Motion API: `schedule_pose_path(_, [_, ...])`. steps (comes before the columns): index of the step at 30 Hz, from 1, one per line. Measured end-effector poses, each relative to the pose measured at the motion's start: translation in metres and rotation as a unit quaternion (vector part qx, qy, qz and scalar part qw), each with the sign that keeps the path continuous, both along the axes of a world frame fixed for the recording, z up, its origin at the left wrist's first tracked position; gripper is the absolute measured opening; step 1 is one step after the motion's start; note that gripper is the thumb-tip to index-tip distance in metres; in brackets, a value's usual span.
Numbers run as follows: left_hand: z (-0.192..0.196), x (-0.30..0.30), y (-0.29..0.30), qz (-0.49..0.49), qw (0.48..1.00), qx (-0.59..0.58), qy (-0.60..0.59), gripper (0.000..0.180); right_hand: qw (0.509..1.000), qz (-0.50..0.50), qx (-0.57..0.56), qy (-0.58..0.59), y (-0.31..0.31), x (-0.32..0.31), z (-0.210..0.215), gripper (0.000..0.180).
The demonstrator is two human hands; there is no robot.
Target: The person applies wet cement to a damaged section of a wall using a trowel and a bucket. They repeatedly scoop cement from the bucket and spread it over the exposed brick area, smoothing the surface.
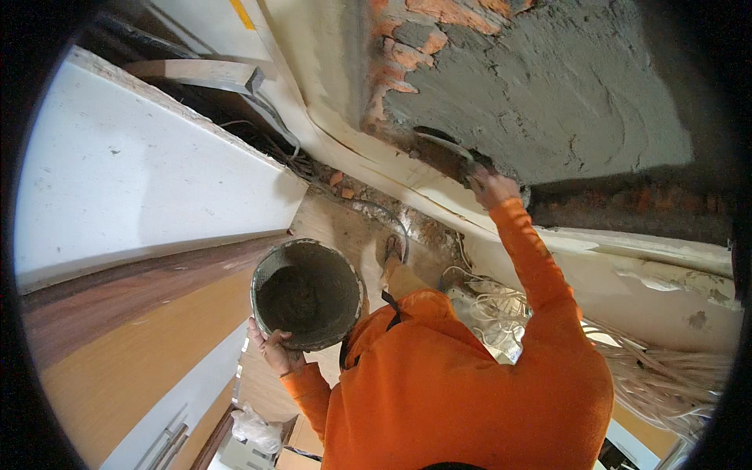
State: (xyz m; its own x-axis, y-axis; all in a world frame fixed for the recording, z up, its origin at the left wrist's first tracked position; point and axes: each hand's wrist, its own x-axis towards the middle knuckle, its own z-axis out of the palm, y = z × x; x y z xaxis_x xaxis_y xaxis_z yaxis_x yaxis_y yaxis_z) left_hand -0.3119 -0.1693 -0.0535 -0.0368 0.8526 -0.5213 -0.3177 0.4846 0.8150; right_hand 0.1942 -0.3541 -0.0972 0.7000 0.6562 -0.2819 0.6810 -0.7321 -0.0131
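My left hand (pixel 276 349) is closed on the lower rim of a round bucket (pixel 359 276), tilted so that its inside shows. Wet grey mortar (pixel 307 294) coats the bucket's walls and bottom. With my arm stretched out, my right hand (pixel 495 189) grips a trowel (pixel 443 141) at the lower edge of the wall. The blade is partly in shadow, so its exact shape is hard to make out. Above it, a broad layer of fresh grey mortar (pixel 556 94) covers the wall, with bare orange brick (pixel 407 55) showing at its left edge.
A white panel (pixel 141 172) stands on the left, with a wooden piece (pixel 200 74) behind it. Loose cables and rubble (pixel 345 188) lie along the wall's foot. Coiled pale cables (pixel 666 372) are at the right. A white plastic bag (pixel 256 429) lies lower left.
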Motion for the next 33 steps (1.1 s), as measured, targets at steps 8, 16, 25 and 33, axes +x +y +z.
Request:
schedule_pose_path(8, [-0.003,0.008,0.001,-0.015,1.0,0.003,0.016,0.098,0.997,0.011,0.06,-0.038,0.076,0.013,-0.015,0.041])
schedule_pose_path(16, [0.001,0.018,-0.001,0.002,1.0,0.001,-0.013,0.095,0.983,-0.085,0.14,-0.077,0.028,0.002,-0.022,0.043])
schedule_pose_path(25, [-0.01,-0.005,-0.012,0.069,0.997,-0.026,0.002,0.096,0.99,0.019,0.105,-0.092,-0.002,0.001,-0.007,0.042])
schedule_pose_path(33, [-0.007,0.005,0.001,0.031,0.999,0.015,0.024,0.095,0.997,-0.01,0.069,-0.034,0.094,0.013,-0.004,0.04])
